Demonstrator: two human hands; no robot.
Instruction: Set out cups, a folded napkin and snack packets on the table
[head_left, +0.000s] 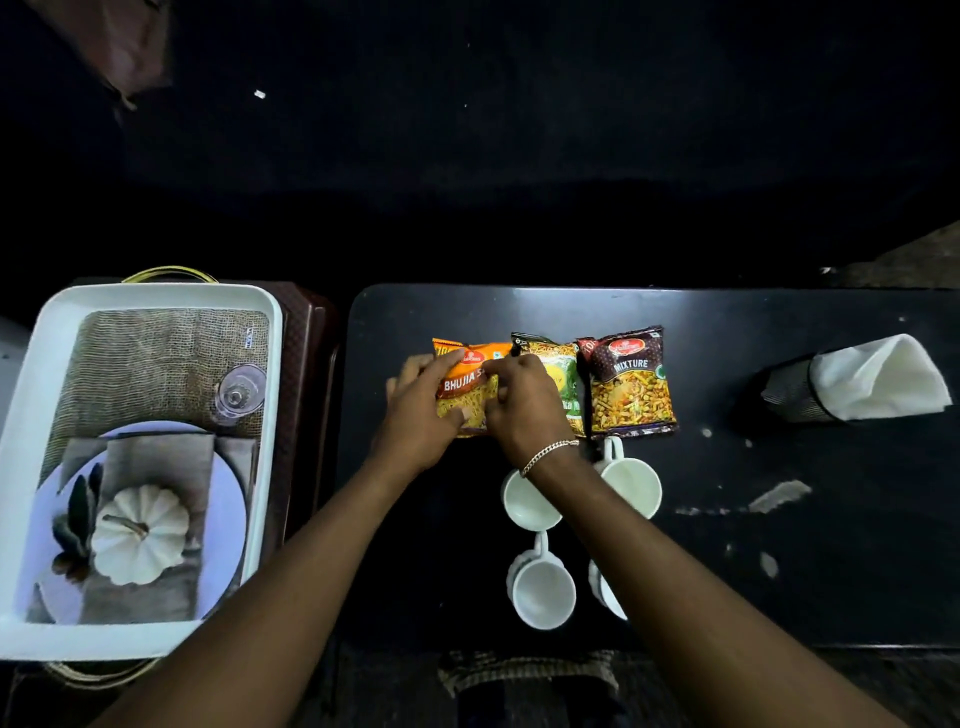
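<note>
Three snack packets lie in a row on the black table (779, 571). Both hands are on the orange Bhujia packet (470, 382) at the left end: my left hand (418, 410) grips its left side and my right hand (524, 402) pinches its right edge. A green and yellow packet (563, 371) lies in the middle, partly under my right hand. The dark Mixture packet (628, 382) lies at the right. Several white cups (543, 590) stand in front of the packets, my right forearm covering some. A folded white napkin (883, 376) sits in a dark holder (792, 387) at the far right.
A white tray (31, 415) with a printed picture on its floor rests on a brown stand at the left, beside the table. White smears mark the table's right half. The floor beyond the table is dark.
</note>
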